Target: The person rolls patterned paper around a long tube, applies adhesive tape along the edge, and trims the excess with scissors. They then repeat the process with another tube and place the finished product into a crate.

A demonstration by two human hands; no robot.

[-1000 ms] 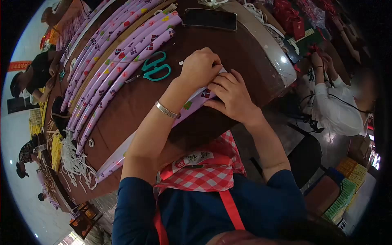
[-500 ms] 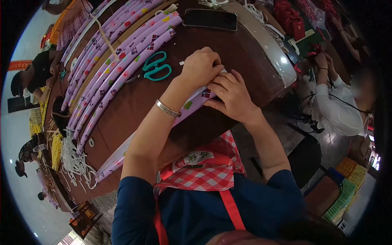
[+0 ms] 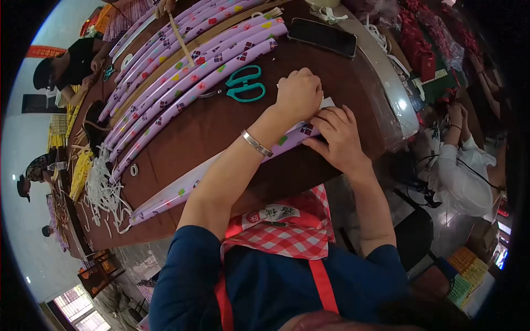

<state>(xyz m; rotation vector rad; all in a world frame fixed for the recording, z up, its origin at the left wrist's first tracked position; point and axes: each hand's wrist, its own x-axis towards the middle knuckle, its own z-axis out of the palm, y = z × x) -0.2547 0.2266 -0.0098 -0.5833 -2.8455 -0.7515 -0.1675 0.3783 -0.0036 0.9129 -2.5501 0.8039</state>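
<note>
A purple patterned roll (image 3: 291, 139) lies slantwise across the brown table (image 3: 160, 132) in front of me, with a pale strip along its upper side. My left hand (image 3: 300, 95), fingers curled, is at the roll's far end; what it pinches is hidden beneath it. My right hand (image 3: 339, 135) wraps its fingers round the same end, the thumb below. A bit of white material (image 3: 327, 103) sticks up between the two hands. Teal-handled scissors (image 3: 246, 84) lie left of my left hand, touching neither hand.
Several purple patterned rolls (image 3: 193, 77) lie side by side at the upper left. A black phone (image 3: 322, 37) lies at the back. White strips (image 3: 99, 196) heap at the left edge. Co-workers sit at the left (image 3: 77, 66) and right (image 3: 464, 171).
The view has shifted, so the table and both hands appear farther right. Both hands stay at the roll's end, and more white material shows between them. A hand now shows at the top by the rolls.
</note>
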